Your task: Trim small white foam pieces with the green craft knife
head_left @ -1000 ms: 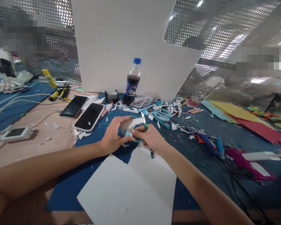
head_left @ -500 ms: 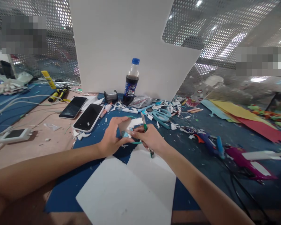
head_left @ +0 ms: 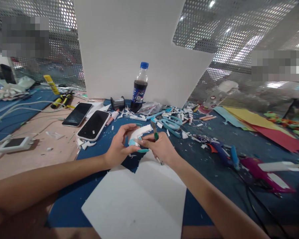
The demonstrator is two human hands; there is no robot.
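My left hand [head_left: 119, 146] pinches a small white foam piece [head_left: 139, 131] with a blue patterned patch, held just above the blue mat [head_left: 94, 172]. My right hand [head_left: 159, 146] is closed round a green-handled craft knife [head_left: 153, 130], blade pointing up and away, and its fingertips also touch the foam piece. Both hands meet over the far end of a white foam sheet [head_left: 139, 202] lying on the mat in front of me.
Two phones [head_left: 86, 121], a wire spool [head_left: 118, 102] and a cola bottle [head_left: 140, 87] stand before a big white board [head_left: 129, 46]. Teal scissors [head_left: 170, 123] and foam scraps lie beyond my hands. Glue guns [head_left: 254, 167], coloured paper [head_left: 259, 127] right; charger cables [head_left: 15, 109] left.
The white foam piece has turned in my left hand, showing a longer curved edge. My right hand with the knife shifted slightly toward me; the knife's lower end is less visible.
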